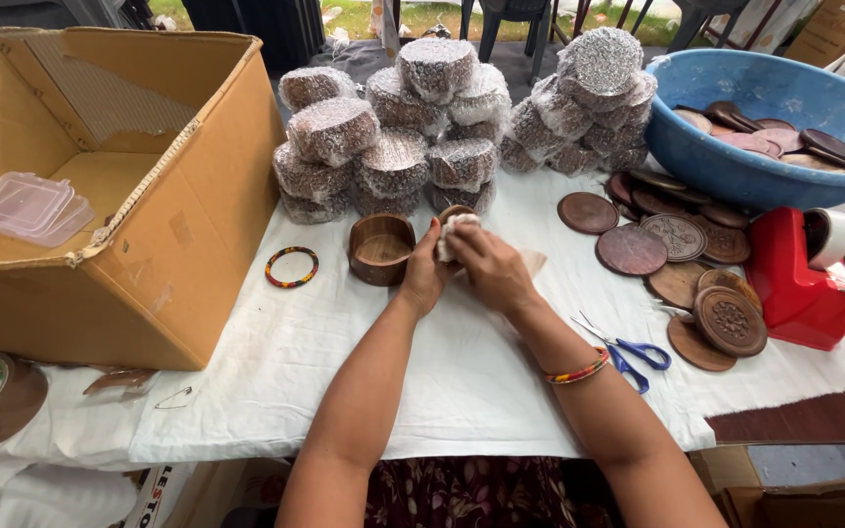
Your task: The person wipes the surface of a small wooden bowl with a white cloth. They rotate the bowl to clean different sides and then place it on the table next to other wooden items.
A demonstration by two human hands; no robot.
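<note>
The left hand [425, 276] and the right hand [489, 269] meet over the middle of the table [442, 381], both curled shut around a small round wooden piece [455, 213] and a wad of white cloth [452, 233] pressed against it; the left hand cups from the side while the right hand's fingers close over the cloth from the other side. A beaded bracelet [579, 371] sits on the right wrist. Just beside the left hand stands an open round wooden box [381, 249], and further left a coloured bead bangle [291, 267] lies flat on the white table cover. Behind the hands rises a stack of round parcels wrapped in bubble wrap [393, 137]. Near the right forearm lie blue-handled scissors [628, 354]. To the right, carved wooden discs [677, 244] are spread over the cloth, some overlapping, and more fill a blue plastic basin [735, 161] behind them. A red tape dispenser [794, 284] stands at the right edge. At the far left, a large open cardboard box [178, 235] lies on its side with clear plastic containers [26, 207] inside.
</note>
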